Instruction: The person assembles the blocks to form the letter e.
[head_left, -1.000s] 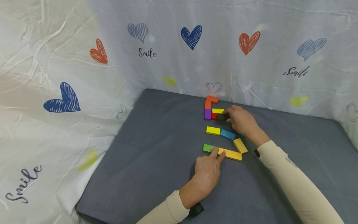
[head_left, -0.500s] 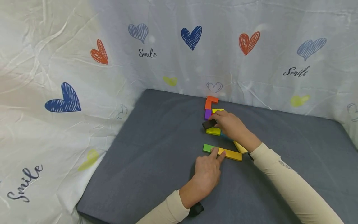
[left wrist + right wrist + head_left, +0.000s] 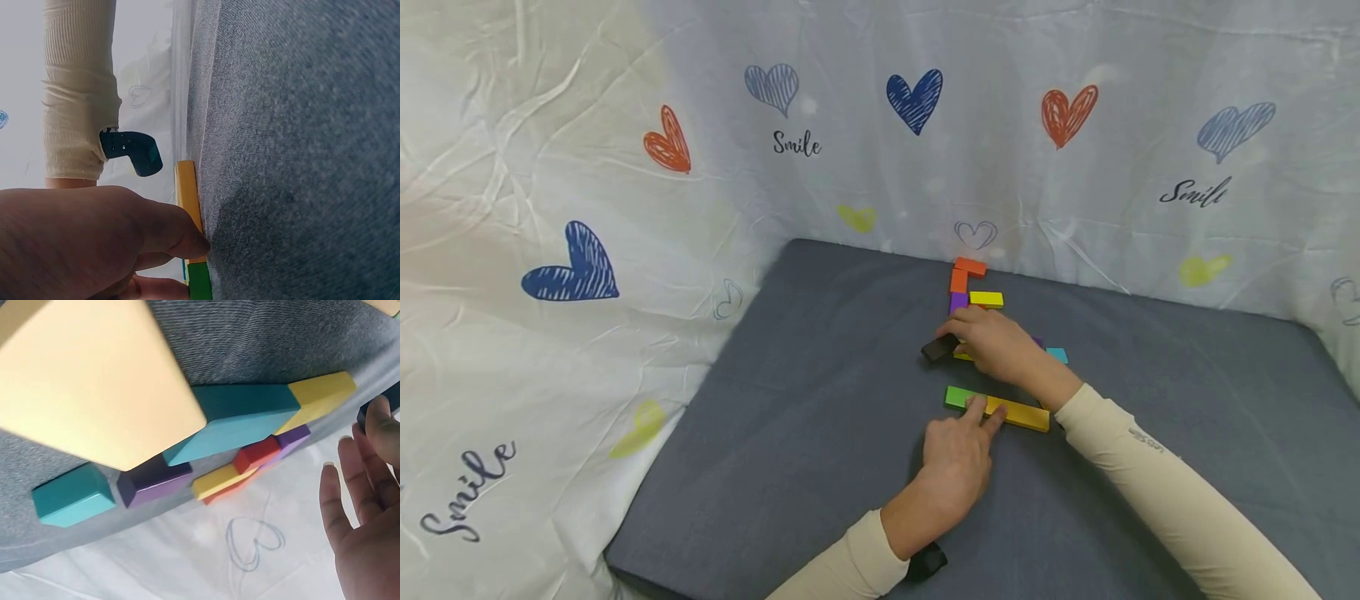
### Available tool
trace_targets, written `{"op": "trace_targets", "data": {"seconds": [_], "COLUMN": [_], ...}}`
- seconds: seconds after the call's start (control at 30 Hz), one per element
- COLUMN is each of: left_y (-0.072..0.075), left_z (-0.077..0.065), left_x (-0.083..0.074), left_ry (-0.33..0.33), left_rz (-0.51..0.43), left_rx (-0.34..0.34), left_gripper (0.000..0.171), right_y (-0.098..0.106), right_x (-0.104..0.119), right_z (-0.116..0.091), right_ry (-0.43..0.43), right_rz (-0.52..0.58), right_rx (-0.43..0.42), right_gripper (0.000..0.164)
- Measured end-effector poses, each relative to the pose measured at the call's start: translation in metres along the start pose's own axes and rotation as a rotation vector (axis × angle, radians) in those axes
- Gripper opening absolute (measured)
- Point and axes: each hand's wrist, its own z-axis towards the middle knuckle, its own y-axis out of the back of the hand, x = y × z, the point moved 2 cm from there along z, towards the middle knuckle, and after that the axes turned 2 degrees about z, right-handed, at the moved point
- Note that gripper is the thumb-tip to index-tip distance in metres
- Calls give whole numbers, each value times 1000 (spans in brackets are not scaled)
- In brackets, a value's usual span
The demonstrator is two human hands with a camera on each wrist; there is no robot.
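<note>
My right hand (image 3: 1003, 343) pinches a black block (image 3: 940, 347) between thumb and fingers, over the left end of a yellow block (image 3: 963, 356) that it mostly covers. In the right wrist view, only part of the black block (image 3: 389, 400) shows at the right edge. My left hand (image 3: 953, 467) rests its fingertips where a green block (image 3: 957, 397) meets an orange-yellow strip (image 3: 1026, 416). From the left wrist, the thumb lies against the side of this strip (image 3: 187, 190), beside the green block (image 3: 200, 281).
Farther back lie orange blocks (image 3: 959, 281), a purple block (image 3: 958, 302) and another yellow block (image 3: 987, 299). A cyan block (image 3: 1056, 355) sits at right. The right wrist view shows blue (image 3: 237, 419), red (image 3: 256, 456) and pale yellow (image 3: 94, 381) blocks. A printed curtain (image 3: 850, 167) hangs behind.
My right hand has carried the black block left and nearer, from beside the red block to the yellow block's left end. The left hand stays in place.
</note>
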Motion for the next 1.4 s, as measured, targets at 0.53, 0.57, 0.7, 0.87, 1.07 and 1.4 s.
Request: {"op": "trace_targets", "data": {"seconds": [0.53,0.57,0.7,0.87,1.07,1.4], "left_y": [1,1,1,1,0,-1], "left_z": [0,0,-1,-1,-1,-2], "left_x": [-2,-2,-1,0,1,2], "left_ry": [-4,-4,-8,-8,-3,-3], "left_rz": [16,15,13,11,18,20], "left_rx": [16,16,15,5,1,-14], "left_gripper": [66,66,66,65,65,65], "right_y": [-12,-12,-13,-14,-16,-19], "right_x": [4,4,4,3,2,0], "right_z": [5,5,4,4,5,7], "right_ry": [60,62,66,56,38,37], "right_rz": [25,26,30,37,40,45], "right_rx": [50,50,53,67,85,85], "right_gripper": [36,36,36,37,37,37]}}
